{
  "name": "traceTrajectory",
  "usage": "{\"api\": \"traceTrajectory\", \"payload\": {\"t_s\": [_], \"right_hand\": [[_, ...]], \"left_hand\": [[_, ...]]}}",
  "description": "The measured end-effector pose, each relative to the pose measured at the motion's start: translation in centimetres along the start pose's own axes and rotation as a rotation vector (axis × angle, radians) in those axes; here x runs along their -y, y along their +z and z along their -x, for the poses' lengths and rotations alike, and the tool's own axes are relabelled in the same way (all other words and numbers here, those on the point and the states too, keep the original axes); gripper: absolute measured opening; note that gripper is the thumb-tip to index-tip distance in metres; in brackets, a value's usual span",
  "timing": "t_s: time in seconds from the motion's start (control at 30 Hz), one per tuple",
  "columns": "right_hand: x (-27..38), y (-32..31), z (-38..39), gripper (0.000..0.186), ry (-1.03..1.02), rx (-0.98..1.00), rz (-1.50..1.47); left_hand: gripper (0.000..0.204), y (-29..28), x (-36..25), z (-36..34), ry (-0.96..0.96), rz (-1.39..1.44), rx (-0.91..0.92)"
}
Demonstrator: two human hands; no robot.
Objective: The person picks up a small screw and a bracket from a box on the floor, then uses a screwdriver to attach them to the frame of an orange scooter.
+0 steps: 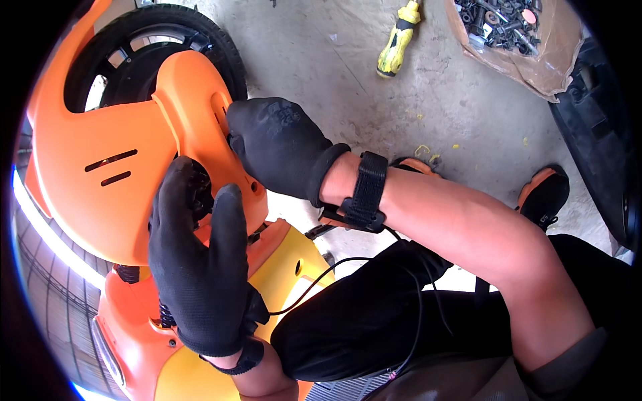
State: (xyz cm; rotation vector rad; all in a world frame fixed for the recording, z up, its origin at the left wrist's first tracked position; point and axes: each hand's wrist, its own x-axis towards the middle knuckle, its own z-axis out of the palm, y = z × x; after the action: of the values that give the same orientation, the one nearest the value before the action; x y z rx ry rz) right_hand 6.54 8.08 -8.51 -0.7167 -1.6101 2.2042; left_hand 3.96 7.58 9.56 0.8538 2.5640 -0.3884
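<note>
An orange plastic body panel [107,194], with two dark slots, belongs to what looks like a scooter. Joined to it is a raised orange cover [194,87] with a slim recess. My right hand [277,144], in a black glove, is curled against the cover's side at that recess; its fingertips and anything in them are hidden. Also black-gloved, my left hand [200,267] has its thumb and fingers apart. Its fingertips touch the edge of an opening in the orange plastic, where a dark part [201,192] shows between finger and thumb.
A black-rimmed wheel [231,50] stands behind the panels. Yellow bodywork [284,257] lies below the cover. On the concrete floor are a yellow-and-black screwdriver [396,50] and a bag [562,50] of loose screws and bolts. A thin black cable [348,259] hangs between my arms.
</note>
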Motion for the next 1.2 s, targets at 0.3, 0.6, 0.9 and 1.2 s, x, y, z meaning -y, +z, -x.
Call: {"api": "traceTrajectory", "payload": {"t_s": [0.3, 0.6, 0.9, 1.2], "right_hand": [[-1.8, -6.7, -3.3, 0.020, 0.281, 0.131, -0.318], [3.9, -15.2, -8.3, 0.048, 0.014, -0.728, -0.062], [4.3, -14.6, -11.3, 0.031, -0.234, -0.542, 0.163], [2.7, -5.2, -0.9, 0.023, -0.030, 0.185, 0.040]], "left_hand": [[0.039, -0.1, 0.2, -0.2, 0.095, -0.028, -0.091], [0.043, -0.9, 0.5, 0.0, 0.145, -0.229, -0.172], [0.044, -1.0, 0.6, 0.5, 0.130, -0.274, -0.185], [0.038, -0.1, 0.8, -0.3, 0.122, -0.268, -0.137]]}}
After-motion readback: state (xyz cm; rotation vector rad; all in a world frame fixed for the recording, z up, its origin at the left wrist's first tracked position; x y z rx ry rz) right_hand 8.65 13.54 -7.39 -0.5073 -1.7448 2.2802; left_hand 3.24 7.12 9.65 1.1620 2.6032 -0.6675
